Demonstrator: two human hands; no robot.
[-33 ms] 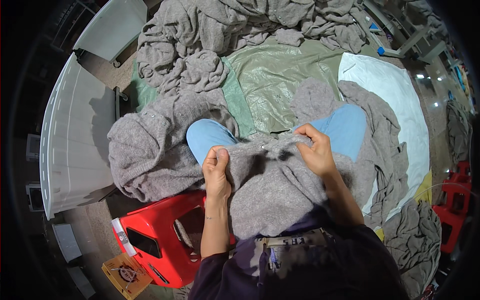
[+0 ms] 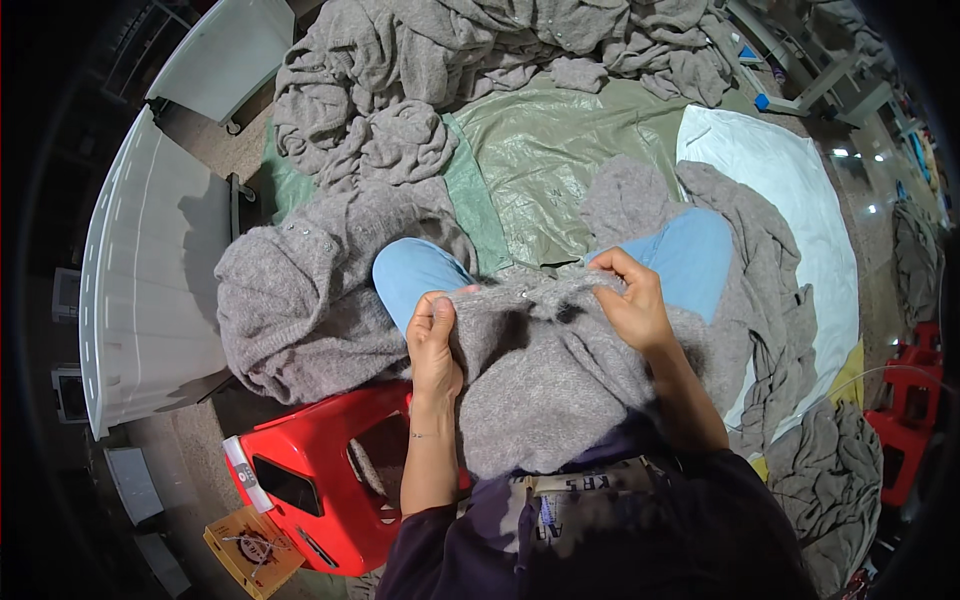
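Observation:
A fuzzy grey knitted garment (image 2: 545,400) lies across my lap, its upper edge stretched between my hands. My left hand (image 2: 433,335) pinches that edge at its left part, thumb on top. My right hand (image 2: 632,300) grips the edge at its right part, thumb and forefinger pressed together. Between them a small shiny button-like dot (image 2: 525,295) shows on the knit. Folds hide how much cloth my fingers hold. A heap of grey knitwear (image 2: 300,290) with small shiny buttons rests beside my left knee.
More grey knitwear (image 2: 500,40) is piled at the far side, beyond a green plastic sheet (image 2: 540,150). On my left stand a red stool (image 2: 350,530) bearing a phone (image 2: 287,485), an orange box (image 2: 250,550) and a white wheeled bin (image 2: 150,270). White sheeting (image 2: 760,150) lies right.

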